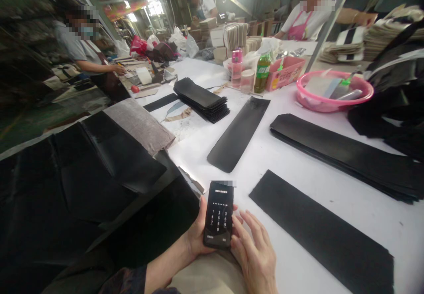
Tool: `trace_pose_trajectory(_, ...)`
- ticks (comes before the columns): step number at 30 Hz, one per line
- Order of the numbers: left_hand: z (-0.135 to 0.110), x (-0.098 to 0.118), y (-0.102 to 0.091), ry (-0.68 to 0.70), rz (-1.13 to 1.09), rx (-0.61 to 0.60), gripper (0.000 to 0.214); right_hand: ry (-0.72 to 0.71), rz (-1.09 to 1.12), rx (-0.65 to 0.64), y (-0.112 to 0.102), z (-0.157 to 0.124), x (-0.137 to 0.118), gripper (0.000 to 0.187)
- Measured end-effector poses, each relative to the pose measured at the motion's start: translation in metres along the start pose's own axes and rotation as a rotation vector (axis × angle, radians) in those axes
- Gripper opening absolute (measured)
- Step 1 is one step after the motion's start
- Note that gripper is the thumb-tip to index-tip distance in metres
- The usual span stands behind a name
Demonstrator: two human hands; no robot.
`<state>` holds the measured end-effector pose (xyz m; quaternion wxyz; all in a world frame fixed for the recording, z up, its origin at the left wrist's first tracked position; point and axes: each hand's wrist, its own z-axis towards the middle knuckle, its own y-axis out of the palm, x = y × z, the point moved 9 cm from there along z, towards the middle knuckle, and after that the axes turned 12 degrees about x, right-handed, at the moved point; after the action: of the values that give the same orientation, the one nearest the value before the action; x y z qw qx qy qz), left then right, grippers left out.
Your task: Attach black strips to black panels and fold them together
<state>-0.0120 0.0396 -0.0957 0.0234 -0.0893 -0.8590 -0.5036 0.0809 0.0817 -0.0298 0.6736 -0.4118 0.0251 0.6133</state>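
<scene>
A black smartphone (217,223) is held upright at the bottom middle, its dark screen lit with a number keypad and a row of dots. My left hand (198,232) is wrapped round it from the left and below, with fingertips just showing past its right edge. Beside that right edge is my right hand (254,250), fingers apart and slightly bent. Its fingertips are close to the phone; whether they touch it I cannot tell. To the right lies a flat black strip (324,232) on the white table (374,214). A second black strip (240,135) lies farther back.
Stacks of black strips lie behind (202,99) and at right (344,157). Farther back stand a pink basin (334,104), a green-labelled bottle (263,73) and a pink box (286,73). Black sheets (82,161) cover the left side. Three people work across the room.
</scene>
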Motion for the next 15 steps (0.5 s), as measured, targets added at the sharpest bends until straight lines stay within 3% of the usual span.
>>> trace_pose_trajectory(9,0.001,-0.004,-0.002,-0.002,0.011,-0.016,0.093,-0.027,0.018,-0.002,0.006,-0.005,0.003,0.042)
trace_pose_trajectory(15,0.001,-0.004,-0.001,-0.003,0.024,-0.030,0.094,0.056,0.024,-0.001,0.011,-0.014,0.011,0.040)
